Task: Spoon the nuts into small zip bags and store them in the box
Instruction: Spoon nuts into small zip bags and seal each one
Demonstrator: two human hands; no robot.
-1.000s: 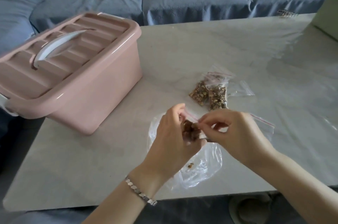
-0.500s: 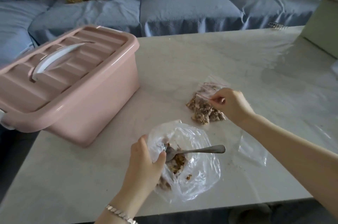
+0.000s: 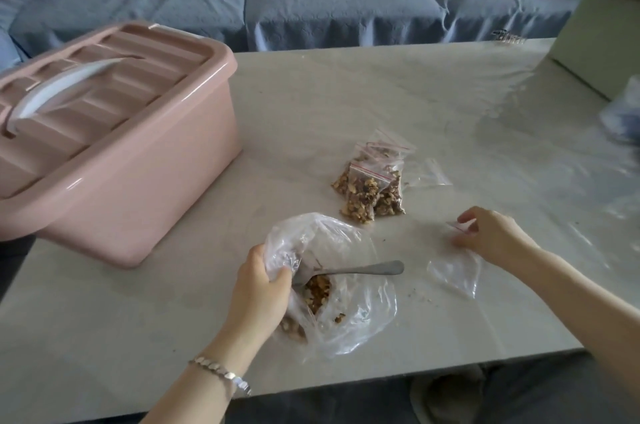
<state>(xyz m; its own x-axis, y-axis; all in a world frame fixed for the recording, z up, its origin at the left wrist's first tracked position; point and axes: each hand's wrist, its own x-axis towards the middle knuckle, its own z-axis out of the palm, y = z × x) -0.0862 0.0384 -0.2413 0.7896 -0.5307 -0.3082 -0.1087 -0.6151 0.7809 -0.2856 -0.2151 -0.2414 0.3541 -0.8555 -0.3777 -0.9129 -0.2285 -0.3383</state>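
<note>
The pink box (image 3: 114,160) sits at the left edge of the table (image 3: 346,94), its lid on and the white handle (image 3: 59,88) lying flat across the top. Near the front edge, just right of the box, my left hand (image 3: 259,292) grips the bunched rim of the big clear bag (image 3: 346,313), fingers curled into the plastic, with a bracelet (image 3: 221,371) on that wrist. The nuts (image 3: 318,292) lie heaped inside the bag beside my fingers, and the spoon (image 3: 360,269) rests with its bowl in them and its handle pointing right, out over the bag's mouth. Toward the middle of the table, beyond the bag, the filled zip bags (image 3: 372,184) lie in an overlapping pile, at least 2 with their red seal strips showing, and 1 spare zip bag (image 3: 426,174) lies flat, touching their right side. A few crumbs (image 3: 420,297) dot the table right of the spoon. Further right, my right hand (image 3: 491,236) pinches the red-striped top of an empty zip bag (image 3: 453,271), whose body trails on the table toward the front edge. My 2 hands are well apart.
</note>
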